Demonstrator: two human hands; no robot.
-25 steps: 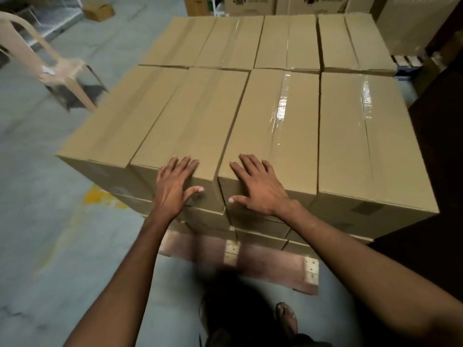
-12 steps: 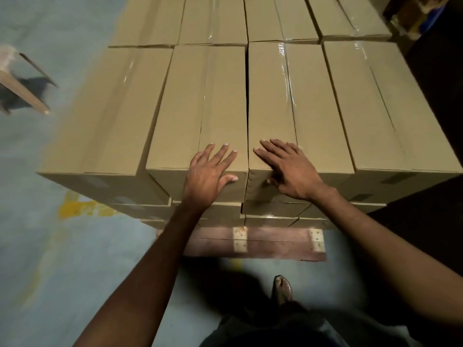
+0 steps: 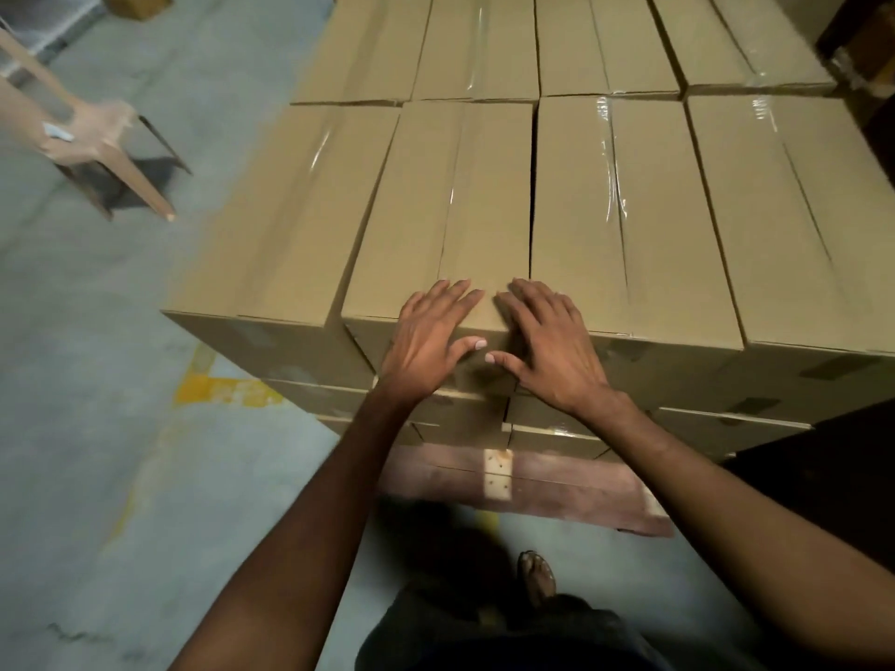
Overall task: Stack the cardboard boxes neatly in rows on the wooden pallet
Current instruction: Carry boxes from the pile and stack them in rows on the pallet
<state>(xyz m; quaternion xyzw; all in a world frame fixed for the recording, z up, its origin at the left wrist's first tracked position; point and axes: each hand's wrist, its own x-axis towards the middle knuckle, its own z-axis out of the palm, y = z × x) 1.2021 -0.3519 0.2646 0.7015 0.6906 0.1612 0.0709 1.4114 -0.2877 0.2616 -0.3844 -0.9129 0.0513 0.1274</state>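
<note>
Several taped cardboard boxes lie in rows, stacked in layers on a reddish wooden pallet [image 3: 557,486]. My left hand [image 3: 431,339] rests flat, fingers straight, on the near end of the second box from the left [image 3: 450,210]. My right hand [image 3: 547,343] lies flat beside it, over the near corner where that box meets the third box [image 3: 624,225]. Both thumbs point toward each other over the front edge, almost touching. Neither hand holds anything.
A beige plastic chair [image 3: 82,138] stands on the grey concrete floor at the left. A yellow floor mark [image 3: 218,387] shows by the stack's left corner. My foot [image 3: 537,576] is just in front of the pallet. Dark shadow fills the right side.
My two hands have slid closer together along the box fronts, the right one moving left toward the seam. The view has shifted, bringing the chair back in.
</note>
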